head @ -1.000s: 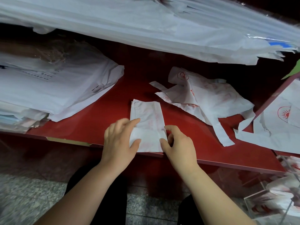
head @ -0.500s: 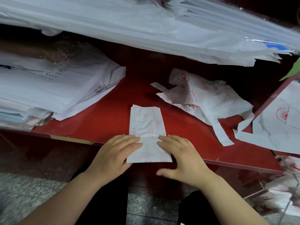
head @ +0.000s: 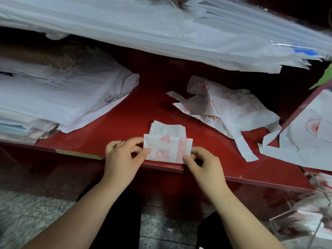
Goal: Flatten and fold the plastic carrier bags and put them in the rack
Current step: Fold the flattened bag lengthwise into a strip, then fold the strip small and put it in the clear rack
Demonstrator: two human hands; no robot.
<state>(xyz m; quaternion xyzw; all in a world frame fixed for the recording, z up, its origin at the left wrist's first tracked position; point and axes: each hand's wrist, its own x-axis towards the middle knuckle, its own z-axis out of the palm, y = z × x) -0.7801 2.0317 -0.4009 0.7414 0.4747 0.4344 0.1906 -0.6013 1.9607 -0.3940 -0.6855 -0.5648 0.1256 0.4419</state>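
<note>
A white carrier bag with red print [head: 168, 144], folded into a narrow strip, lies at the front edge of the red shelf [head: 125, 115]. Its near end is doubled over the far end. My left hand [head: 124, 157] pinches the fold's left corner. My right hand [head: 203, 164] pinches its right corner. A crumpled, unfolded white bag [head: 230, 108] with red print lies behind and to the right. A clear acrylic rack [head: 301, 223] holding folded bags sits at the bottom right, below the shelf.
A thick stack of flat white bags [head: 59, 94] fills the shelf's left side. More white bags [head: 161, 27] hang from the shelf above. Another printed bag [head: 309, 139] spills over a red divider at right. Speckled stone floor shows below.
The strip lay flat under both palms half a second ago. Both hands have since lifted its near end and folded it away from me over the far half, exposing red print.
</note>
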